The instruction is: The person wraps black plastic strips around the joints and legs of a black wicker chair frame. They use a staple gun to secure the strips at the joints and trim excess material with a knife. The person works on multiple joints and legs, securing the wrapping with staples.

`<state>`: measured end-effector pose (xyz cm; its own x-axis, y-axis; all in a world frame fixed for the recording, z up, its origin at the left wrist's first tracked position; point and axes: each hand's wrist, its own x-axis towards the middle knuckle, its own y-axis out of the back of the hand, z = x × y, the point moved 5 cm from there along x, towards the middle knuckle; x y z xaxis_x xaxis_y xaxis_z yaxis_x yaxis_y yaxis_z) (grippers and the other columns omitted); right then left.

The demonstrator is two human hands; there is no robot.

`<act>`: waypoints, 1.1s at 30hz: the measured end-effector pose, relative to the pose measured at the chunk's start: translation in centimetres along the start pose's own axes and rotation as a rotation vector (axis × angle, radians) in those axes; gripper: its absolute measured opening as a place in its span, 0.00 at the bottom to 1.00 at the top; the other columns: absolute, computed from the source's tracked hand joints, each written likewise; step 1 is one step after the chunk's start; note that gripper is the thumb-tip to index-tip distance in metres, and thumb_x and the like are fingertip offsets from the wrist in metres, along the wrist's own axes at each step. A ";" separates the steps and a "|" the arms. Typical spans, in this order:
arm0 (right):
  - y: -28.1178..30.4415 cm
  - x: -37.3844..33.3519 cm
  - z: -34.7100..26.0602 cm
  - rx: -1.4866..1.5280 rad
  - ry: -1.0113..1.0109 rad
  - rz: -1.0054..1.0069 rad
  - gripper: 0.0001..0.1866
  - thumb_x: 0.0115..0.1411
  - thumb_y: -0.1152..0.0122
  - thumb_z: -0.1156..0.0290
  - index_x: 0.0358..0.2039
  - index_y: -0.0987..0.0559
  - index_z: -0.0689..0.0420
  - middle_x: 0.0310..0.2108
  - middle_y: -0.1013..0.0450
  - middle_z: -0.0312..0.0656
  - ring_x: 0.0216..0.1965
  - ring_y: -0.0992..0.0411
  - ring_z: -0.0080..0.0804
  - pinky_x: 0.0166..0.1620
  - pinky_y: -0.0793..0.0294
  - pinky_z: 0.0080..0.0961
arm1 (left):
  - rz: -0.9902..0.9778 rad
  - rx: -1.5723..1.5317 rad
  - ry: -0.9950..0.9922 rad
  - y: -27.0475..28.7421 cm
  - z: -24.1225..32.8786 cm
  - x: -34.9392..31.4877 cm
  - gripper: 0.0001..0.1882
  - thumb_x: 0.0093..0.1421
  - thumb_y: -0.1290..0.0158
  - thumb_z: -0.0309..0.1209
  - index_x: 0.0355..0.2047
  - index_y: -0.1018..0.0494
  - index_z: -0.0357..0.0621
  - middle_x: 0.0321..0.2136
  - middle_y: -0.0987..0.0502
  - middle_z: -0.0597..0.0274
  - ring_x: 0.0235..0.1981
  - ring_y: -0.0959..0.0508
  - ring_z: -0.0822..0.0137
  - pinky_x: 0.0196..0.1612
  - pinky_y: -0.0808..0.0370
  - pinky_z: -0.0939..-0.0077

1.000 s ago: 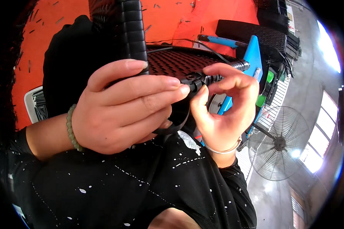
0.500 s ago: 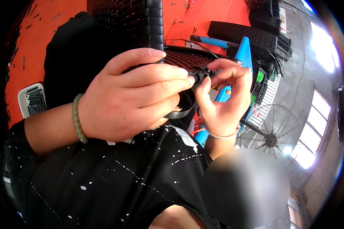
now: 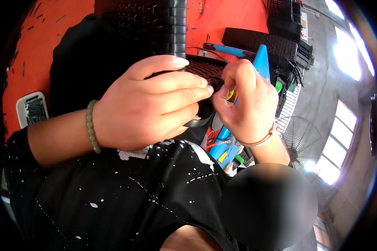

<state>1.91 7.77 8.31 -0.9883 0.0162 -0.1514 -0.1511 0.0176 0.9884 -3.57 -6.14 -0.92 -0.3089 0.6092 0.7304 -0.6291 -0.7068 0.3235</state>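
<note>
A black woven plastic wicker piece (image 3: 178,29) stands upright in front of me, its edge wrapped in flat strip. My left hand (image 3: 151,106), with a green bead bracelet, is closed at the lower end of that edge, fingers together and thumb hidden. A loop of flat black strip (image 3: 200,122) curves out below its fingertips. My right hand (image 3: 251,104) is pinched just right of the left fingertips, at the dark woven corner. The black strip in its pinch is mostly covered by the fingers.
A white tray (image 3: 19,109) of short dark pieces sits at left on the red floor (image 3: 19,75), among scattered scraps. Right of my hands are a blue metal frame (image 3: 262,60), woven black panels (image 3: 255,42) and a fan (image 3: 299,140). Tools (image 3: 224,155) lie below my right hand.
My right hand has turned, its fingers curling in tighter and now covering the strip that showed between them. My left hand keeps its hold on the wicker.
</note>
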 end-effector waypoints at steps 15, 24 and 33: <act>-0.2 -3.3 1.5 0.286 -0.271 0.147 0.13 0.51 0.27 0.78 0.35 0.22 0.60 0.28 0.24 0.39 0.22 0.25 0.27 0.27 0.26 0.21 | -0.019 -0.012 0.012 0.3 -0.1 -0.2 0.08 0.48 0.40 0.33 0.29 0.19 0.46 0.48 0.17 0.64 0.52 0.21 0.68 0.66 0.40 0.62; -0.9 -3.1 2.7 0.585 -0.490 0.114 0.09 0.52 0.31 0.80 0.35 0.20 0.62 0.20 0.26 0.33 0.20 0.29 0.16 0.25 0.28 0.14 | -0.016 0.015 0.006 0.3 -0.1 0.3 0.05 0.52 0.40 0.33 0.26 0.20 0.47 0.47 0.16 0.65 0.52 0.20 0.67 0.65 0.39 0.63; -1.8 -2.5 3.4 1.086 -0.862 -0.261 0.04 0.57 0.31 0.78 0.31 0.20 0.62 0.23 0.25 0.28 0.23 0.32 0.08 0.25 0.36 0.09 | 0.001 0.010 -0.021 0.4 -0.2 -0.2 0.07 0.51 0.43 0.35 0.26 0.20 0.47 0.46 0.16 0.64 0.51 0.20 0.68 0.66 0.41 0.63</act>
<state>4.68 11.05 6.90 -0.5535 0.4835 -0.6781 0.1548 0.8597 0.4867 -3.92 -6.47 -1.01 -0.2939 0.6009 0.7433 -0.6220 -0.7107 0.3286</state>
